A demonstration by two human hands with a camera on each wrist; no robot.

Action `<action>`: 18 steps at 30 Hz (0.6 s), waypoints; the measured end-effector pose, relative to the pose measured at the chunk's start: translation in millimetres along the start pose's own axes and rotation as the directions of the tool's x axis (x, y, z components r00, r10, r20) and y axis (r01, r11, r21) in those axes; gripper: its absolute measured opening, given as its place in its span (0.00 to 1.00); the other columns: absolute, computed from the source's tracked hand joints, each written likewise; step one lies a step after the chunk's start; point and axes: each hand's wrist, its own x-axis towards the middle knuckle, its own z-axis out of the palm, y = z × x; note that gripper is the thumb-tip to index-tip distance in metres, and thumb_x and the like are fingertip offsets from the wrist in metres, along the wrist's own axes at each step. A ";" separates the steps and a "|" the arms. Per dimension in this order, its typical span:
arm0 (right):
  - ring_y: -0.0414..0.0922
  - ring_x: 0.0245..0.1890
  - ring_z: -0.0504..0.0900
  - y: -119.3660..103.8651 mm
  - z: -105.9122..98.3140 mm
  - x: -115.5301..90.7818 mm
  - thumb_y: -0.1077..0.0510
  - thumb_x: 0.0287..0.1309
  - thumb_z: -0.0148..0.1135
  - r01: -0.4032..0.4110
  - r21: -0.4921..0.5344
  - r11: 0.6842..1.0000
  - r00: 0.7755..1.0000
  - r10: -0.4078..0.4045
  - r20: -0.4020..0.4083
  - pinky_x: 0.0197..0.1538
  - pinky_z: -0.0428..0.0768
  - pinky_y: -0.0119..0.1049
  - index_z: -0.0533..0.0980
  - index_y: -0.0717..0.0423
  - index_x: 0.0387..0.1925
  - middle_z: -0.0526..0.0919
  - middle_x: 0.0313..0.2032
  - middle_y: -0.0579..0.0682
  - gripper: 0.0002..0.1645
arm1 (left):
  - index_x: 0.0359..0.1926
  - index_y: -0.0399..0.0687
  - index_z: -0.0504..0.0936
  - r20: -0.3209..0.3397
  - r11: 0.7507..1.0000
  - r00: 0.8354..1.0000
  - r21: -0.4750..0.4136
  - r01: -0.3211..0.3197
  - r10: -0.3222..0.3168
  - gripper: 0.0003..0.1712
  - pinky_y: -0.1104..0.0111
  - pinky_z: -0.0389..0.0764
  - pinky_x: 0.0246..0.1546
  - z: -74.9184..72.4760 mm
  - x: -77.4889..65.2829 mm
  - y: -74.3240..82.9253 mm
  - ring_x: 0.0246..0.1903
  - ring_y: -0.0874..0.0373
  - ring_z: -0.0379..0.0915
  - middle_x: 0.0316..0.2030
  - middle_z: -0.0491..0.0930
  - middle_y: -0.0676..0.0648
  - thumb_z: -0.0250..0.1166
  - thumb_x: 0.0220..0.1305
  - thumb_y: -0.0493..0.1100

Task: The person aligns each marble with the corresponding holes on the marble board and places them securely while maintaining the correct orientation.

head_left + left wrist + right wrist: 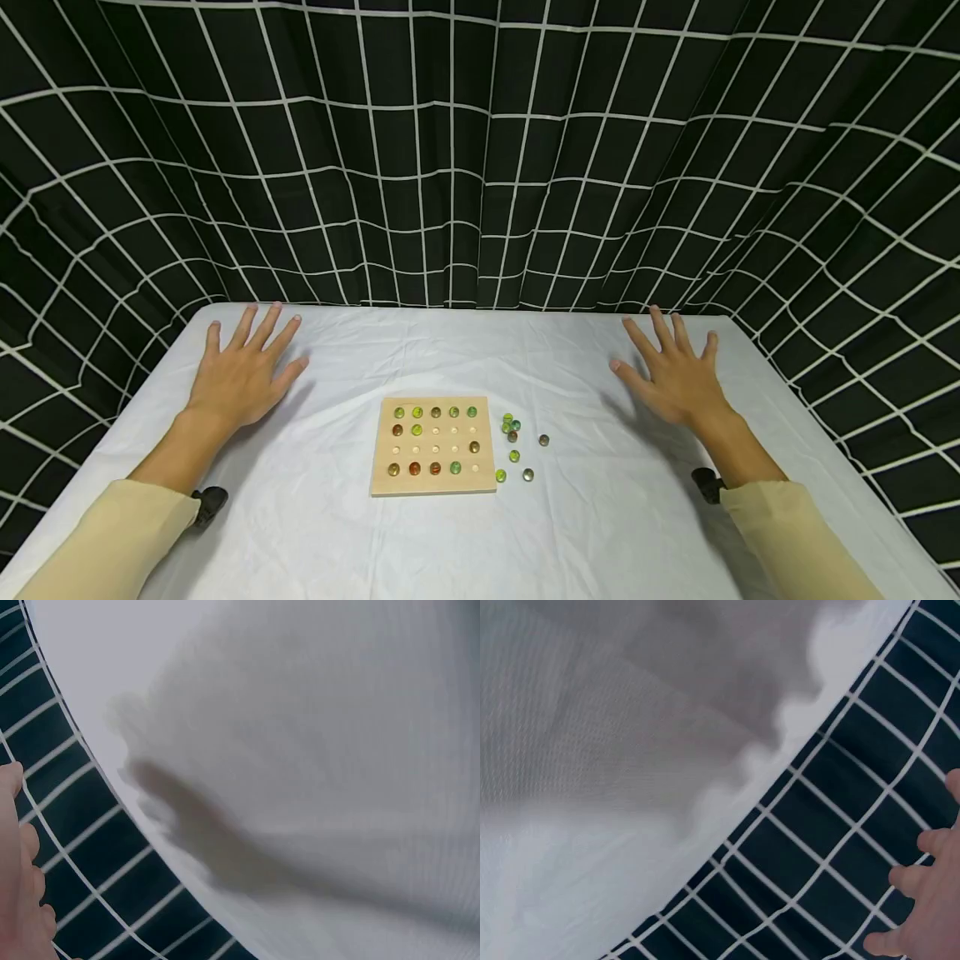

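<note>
My left hand [238, 375] is spread, palm down, over the left part of the white table, its shadow falling beside it. Across from it, my right hand [675, 379] is also spread and holds nothing. Between them lies a light wooden board [435, 489] with rows of small round hollows. Glass marbles fill its back row; two sit at the left of the second row, one at the right of the third, and several along the front row. Several loose marbles [513, 456] in green and brown lie just right of the board. Each wrist view shows only part of its hand.
A white cloth [315, 533] with faint wrinkles covers the table. Behind and along both sides hangs a black curtain [480, 167] with a white grid. Dark bands [210, 506] show at both wrists, by the beige sleeves [112, 533].
</note>
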 end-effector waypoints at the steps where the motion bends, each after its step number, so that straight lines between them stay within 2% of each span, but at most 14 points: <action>1: 0.65 0.76 0.36 -2.1 -0.3 -0.5 0.28 0.69 0.39 0.012 0.002 1.000 1.000 -0.012 -0.004 0.62 0.28 0.78 0.46 0.40 0.80 0.34 0.79 0.57 0.45 | 0.78 0.49 0.54 -0.007 1.000 1.000 0.000 -0.012 0.012 0.39 0.32 0.35 0.66 -0.4 -0.5 2.5 0.76 0.38 0.36 0.78 0.42 0.40 0.45 0.76 0.63; 5: 0.65 0.76 0.39 -12.2 -2.8 -3.0 0.31 0.70 0.42 0.079 0.034 0.996 0.997 -0.078 -0.024 0.62 0.32 0.78 0.48 0.41 0.79 0.37 0.79 0.56 0.44 | 0.78 0.52 0.54 -0.019 0.998 0.998 -0.010 -0.060 0.060 0.39 0.32 0.38 0.66 -2.6 -2.8 15.2 0.76 0.38 0.37 0.78 0.43 0.42 0.46 0.75 0.64; 8: 0.65 0.76 0.43 -21.6 -5.8 -5.2 0.33 0.70 0.47 0.131 0.103 0.986 0.991 -0.128 -0.033 0.63 0.36 0.78 0.49 0.41 0.79 0.42 0.78 0.58 0.43 | 0.79 0.53 0.54 -0.011 0.994 0.995 -0.037 -0.099 0.098 0.39 0.32 0.40 0.67 -5.8 -5.8 27.5 0.76 0.39 0.37 0.79 0.44 0.43 0.45 0.75 0.65; 14: 0.63 0.75 0.48 -38.2 -8.7 -7.2 0.38 0.69 0.54 0.190 0.252 0.949 0.982 -0.189 -0.028 0.65 0.45 0.74 0.50 0.41 0.79 0.50 0.77 0.58 0.44 | 0.78 0.56 0.55 0.017 0.975 0.980 -0.105 -0.196 0.199 0.38 0.35 0.44 0.68 -10.1 -14.0 53.2 0.76 0.40 0.39 0.78 0.47 0.45 0.45 0.75 0.65; 18: 0.60 0.75 0.52 -48.6 -8.3 -7.8 0.41 0.69 0.57 0.228 0.333 0.915 0.972 -0.235 -0.018 0.64 0.53 0.70 0.51 0.42 0.79 0.53 0.76 0.58 0.44 | 0.78 0.58 0.56 0.035 0.961 0.969 -0.143 -0.236 0.243 0.38 0.36 0.46 0.68 -10.6 -21.0 66.3 0.76 0.41 0.42 0.78 0.48 0.47 0.45 0.74 0.67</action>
